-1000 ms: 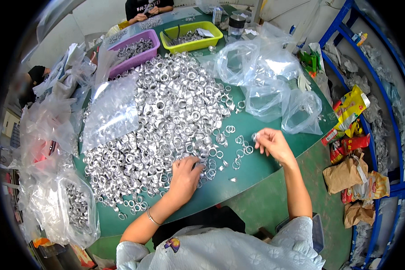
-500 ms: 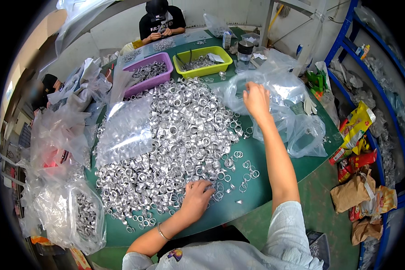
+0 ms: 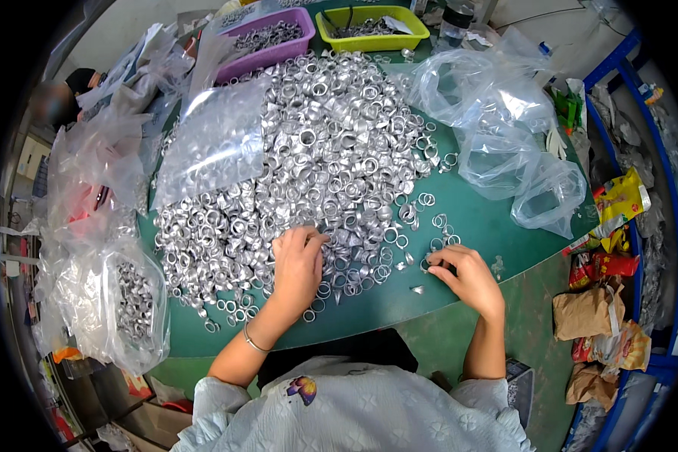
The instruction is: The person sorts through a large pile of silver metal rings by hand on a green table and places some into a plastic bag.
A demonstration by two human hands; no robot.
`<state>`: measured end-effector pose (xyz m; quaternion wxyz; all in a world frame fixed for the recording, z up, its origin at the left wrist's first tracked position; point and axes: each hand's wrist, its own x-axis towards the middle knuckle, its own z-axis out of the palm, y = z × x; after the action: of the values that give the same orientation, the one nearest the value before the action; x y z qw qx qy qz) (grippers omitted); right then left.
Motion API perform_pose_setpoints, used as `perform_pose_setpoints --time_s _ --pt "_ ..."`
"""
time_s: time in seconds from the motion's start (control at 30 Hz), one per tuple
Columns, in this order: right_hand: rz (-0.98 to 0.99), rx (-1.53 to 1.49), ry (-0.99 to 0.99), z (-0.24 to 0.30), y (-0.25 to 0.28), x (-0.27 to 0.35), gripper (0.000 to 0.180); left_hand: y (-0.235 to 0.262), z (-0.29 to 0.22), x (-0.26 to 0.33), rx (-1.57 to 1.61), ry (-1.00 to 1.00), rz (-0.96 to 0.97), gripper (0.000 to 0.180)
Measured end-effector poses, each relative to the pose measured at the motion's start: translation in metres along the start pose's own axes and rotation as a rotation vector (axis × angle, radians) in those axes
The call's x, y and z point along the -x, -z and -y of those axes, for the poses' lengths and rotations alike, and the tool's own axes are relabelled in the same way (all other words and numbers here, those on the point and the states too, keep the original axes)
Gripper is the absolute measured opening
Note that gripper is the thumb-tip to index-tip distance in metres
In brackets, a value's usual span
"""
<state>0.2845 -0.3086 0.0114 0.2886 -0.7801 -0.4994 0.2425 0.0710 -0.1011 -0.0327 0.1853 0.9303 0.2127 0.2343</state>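
Observation:
A broad heap of silver metal rings [image 3: 339, 151] covers the middle of the green table [image 3: 459, 215]. At the heap's near edge is my left hand [image 3: 297, 264], fingers curled down and pressed together among the rings; what lies in them, if anything, is hidden. A bracelet circles that wrist. My right hand [image 3: 468, 277] is low over the table's near right side, its thumb and fingertips closed at a single ring [image 3: 426, 265]. Beside it lie a few loose rings [image 3: 441, 228] and a small pointed silver piece [image 3: 417, 289].
A clear plastic sheet [image 3: 215, 151] lies over the heap's left part. Behind stand a purple basket [image 3: 309, 30] and a yellow-green basket [image 3: 373, 44] holding metal pieces. Crumpled clear bags [image 3: 497, 120] spread at right; a bag of rings [image 3: 139, 301] sits left. Blue shelving [image 3: 621, 56] rises at far right.
My right hand has left the clear bag and come back to the loose rings near the table's edge. My left hand has shifted slightly over the heap. The view has tilted downward.

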Motion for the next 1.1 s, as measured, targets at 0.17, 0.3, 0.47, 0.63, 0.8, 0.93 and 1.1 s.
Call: perform_pose_setpoints --time_s 0.17,0.3,0.47,0.63,0.8,0.93,1.1 --pt "-0.298 0.071 0.078 0.003 -0.023 -0.013 0.025 0.011 -0.021 -0.004 -0.030 -0.035 0.104 0.050" --pt "-0.385 0.244 0.245 0.002 -0.033 -0.058 0.027 -0.013 -0.035 -0.037 0.032 -0.164 0.097 0.041" --pt "-0.378 0.324 0.202 -0.016 -0.042 -0.069 0.019 -0.051 -0.036 -0.077 -0.137 -0.191 0.292 0.023" --pt "-0.480 -0.917 0.029 -0.027 -0.032 -0.052 0.008 -0.034 -0.027 -0.079 0.776 0.260 0.176 0.010" --pt "-0.284 -1.568 -0.156 -0.011 -0.018 -0.043 0.010 0.007 -0.015 -0.068 1.549 0.657 0.213 0.023" --pt "-0.556 -0.420 -0.047 -0.021 -0.023 -0.077 0.019 0.003 -0.013 -0.063 1.254 0.562 0.270 0.036" --pt "-0.457 0.311 -0.185 0.004 -0.034 -0.113 0.035 -0.025 -0.021 -0.081 0.168 -0.025 -0.016 0.033"
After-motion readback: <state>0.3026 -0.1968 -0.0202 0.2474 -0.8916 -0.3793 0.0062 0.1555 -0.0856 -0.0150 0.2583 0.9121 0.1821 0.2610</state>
